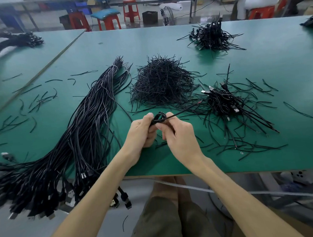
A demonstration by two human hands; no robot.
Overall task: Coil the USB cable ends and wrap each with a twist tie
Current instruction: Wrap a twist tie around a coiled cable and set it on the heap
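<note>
Between the hands, one coiled USB cable [159, 116] is pinched by both the left hand [141, 133] and the right hand [180, 136]; I cannot tell whether its tie is on yet. Right of them lies one heap of finished coils [223, 101], with a second heap [211, 36] farther off. Ahead is one twist-tie pile [160, 83]. To the left, one bundle of uncoiled cables [79, 135], too many to count, suggests most of the work remains.

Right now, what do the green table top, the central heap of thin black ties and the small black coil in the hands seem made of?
The green table top: smooth mat or laminate, soft sheen. The heap of thin black ties: probably plastic-coated wire; strands hold kinks. The small black coil: cable with a flexible plastic jacket, slightly glossy.
</note>
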